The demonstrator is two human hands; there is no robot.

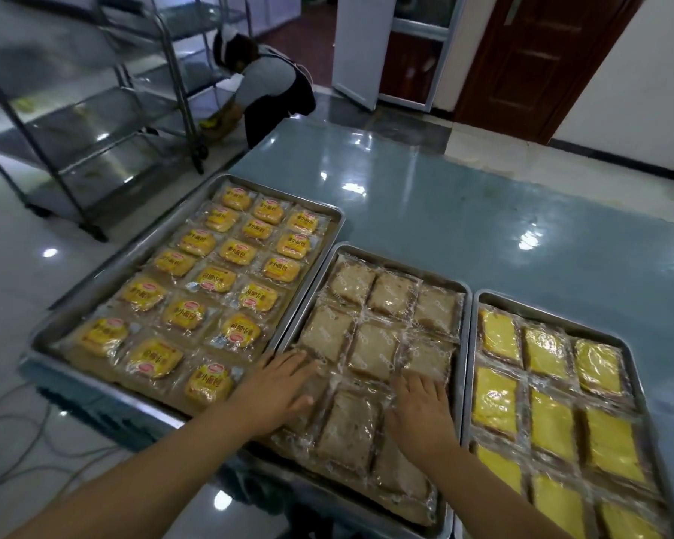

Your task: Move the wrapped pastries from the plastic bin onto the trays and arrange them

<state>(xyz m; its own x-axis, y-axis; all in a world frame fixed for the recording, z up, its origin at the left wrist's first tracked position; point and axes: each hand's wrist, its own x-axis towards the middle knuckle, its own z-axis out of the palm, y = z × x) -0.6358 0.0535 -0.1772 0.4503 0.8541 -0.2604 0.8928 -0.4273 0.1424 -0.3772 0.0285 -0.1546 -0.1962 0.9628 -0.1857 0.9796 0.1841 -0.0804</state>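
Observation:
Three metal trays lie side by side on a blue-green table. The left tray (329, 243) holds rows of round yellow-labelled wrapped buns (215, 280). The middle tray (462, 289) holds brown wrapped pastries (374, 350) in rows. The right tray (635, 367) holds yellow-topped wrapped cake slices (549, 424). My left hand (279, 387) lies flat with straight fingers on a brown pastry at the middle tray's left side. My right hand (421, 410) presses flat on a brown pastry at that tray's right side. No plastic bin is in view.
The blue-green table (464, 204) stretches away behind the trays. Steel shelf carts (106, 122) stand on the floor at the far left, where a person (265, 79) bends over. Cables (12, 433) trail on the floor at lower left. A brown door (541, 60) is at the back.

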